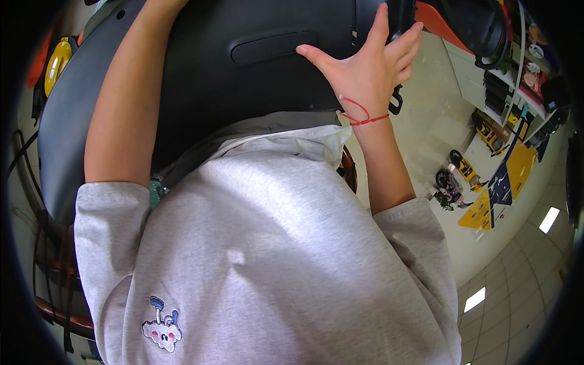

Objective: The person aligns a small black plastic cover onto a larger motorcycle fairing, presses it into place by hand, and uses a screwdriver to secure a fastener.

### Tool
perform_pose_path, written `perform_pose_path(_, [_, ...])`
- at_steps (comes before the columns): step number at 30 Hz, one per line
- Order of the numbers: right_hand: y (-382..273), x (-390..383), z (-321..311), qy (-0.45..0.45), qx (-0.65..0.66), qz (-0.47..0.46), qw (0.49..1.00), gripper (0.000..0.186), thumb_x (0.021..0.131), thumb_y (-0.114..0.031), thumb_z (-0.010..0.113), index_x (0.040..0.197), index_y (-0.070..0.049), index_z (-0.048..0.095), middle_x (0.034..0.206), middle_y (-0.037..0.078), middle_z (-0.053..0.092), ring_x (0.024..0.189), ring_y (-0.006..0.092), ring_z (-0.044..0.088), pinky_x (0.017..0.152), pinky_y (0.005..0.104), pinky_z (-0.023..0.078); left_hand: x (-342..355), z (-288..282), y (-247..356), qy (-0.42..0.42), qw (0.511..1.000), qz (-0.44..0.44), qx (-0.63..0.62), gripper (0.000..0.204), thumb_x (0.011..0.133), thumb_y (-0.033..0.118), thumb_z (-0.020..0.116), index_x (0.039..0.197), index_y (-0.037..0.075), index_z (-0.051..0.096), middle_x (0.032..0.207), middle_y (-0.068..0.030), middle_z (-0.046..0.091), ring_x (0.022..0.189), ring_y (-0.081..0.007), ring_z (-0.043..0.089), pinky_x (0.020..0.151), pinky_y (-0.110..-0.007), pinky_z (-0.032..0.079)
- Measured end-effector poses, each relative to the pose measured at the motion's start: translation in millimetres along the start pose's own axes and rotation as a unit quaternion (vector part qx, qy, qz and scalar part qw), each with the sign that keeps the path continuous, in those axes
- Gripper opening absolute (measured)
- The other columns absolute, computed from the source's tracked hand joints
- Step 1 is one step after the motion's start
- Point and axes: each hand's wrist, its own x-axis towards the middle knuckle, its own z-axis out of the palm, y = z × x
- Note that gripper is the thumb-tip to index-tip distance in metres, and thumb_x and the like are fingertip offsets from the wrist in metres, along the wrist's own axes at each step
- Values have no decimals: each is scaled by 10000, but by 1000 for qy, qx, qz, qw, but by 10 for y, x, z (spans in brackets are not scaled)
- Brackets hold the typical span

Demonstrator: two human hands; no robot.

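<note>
A broad, smooth dark grey plastic body panel (201,91) fills the space in front of my torso. Set into it is a long oval cover (267,48). My right hand (371,67), a red string bracelet on its wrist, hovers at the panel's right side. Its thumb points left toward the oval cover and the fingers stretch upward, apart, beside a black upright part (398,21). Whether the fingertips touch that part I cannot tell. My left forearm (128,103) reaches up over the panel's left side, and the hand lies beyond the top edge.
An orange-and-black part (447,27) juts out at the upper right. Further right stand small yellow-and-black vehicles (468,170) and yellow and dark blue panels (517,170). A yellow rounded piece (59,64) is at the far left, above brown curved bars (64,313).
</note>
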Motion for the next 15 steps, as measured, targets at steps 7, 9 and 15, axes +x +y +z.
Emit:
perform_pose_path(7, [74,46,-21,-70,25,17,997,1213,601,-539,867,1526,-78,232,1542,354,91,1425,513,142,1129,599,194,26,25,16,-7,1000,-9,-1,531,976,444,458,886,-8,721,915,-244,704,904,-393,689,824,-471,532])
perform_pose_path(9, [77,64,-22,-81,24,21,996,1220,602,-540,867,1528,-75,222,1544,354,84,1426,514,137,1131,598,191,24,36,21,-10,1000,-11,1,531,977,445,456,891,-6,722,922,-244,704,907,-392,689,825,-471,533])
perform_pose_path(15, [60,73,6,-88,0,19,996,1214,612,-547,860,1526,-65,222,1544,357,79,1425,518,136,1137,590,185,29,36,26,-25,1000,-2,5,517,977,439,459,907,1,726,923,-240,707,905,-389,692,813,-468,539])
